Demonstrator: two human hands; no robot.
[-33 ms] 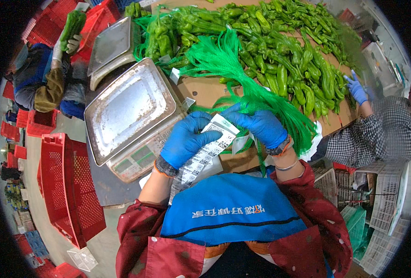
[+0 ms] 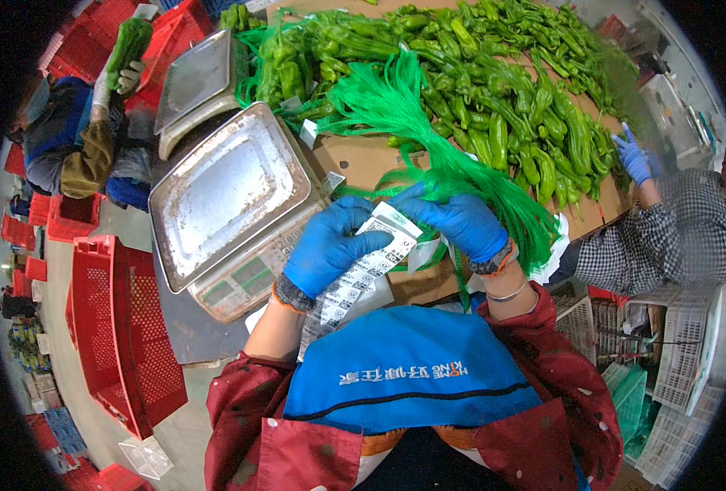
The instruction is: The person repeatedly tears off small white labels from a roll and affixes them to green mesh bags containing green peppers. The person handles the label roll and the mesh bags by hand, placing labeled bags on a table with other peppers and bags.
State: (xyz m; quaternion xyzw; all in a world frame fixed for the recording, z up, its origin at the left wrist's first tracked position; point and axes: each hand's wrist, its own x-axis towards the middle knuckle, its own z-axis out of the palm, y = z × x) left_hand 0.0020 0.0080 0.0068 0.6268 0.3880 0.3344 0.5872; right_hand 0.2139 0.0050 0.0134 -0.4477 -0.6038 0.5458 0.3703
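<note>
My left hand (image 2: 326, 250), in a blue glove, is closed round a long white strip of printed labels (image 2: 361, 280), thumb on top. The strip hangs down toward my blue apron (image 2: 412, 368). At its upper end the blue-gloved fingers of my right hand (image 2: 461, 227) pinch together by the end label; the fingertips are partly hidden. A bundle of green mesh net bags (image 2: 428, 123) lies just beyond and beside my right hand, its strands spreading past the wrist.
Long green peppers (image 2: 502, 114) are heaped across the cardboard-covered table. Two scales stand at left, the nearer with a worn metal pan (image 2: 230, 192). Red crates (image 2: 109, 327) sit on the floor. A co-worker's gloved hand (image 2: 634, 159) is by the peppers; another person (image 2: 72, 135) holds bagged peppers.
The co-worker's gloved hand at right has shifted slightly. My own hands and the label strip stay almost in place.
</note>
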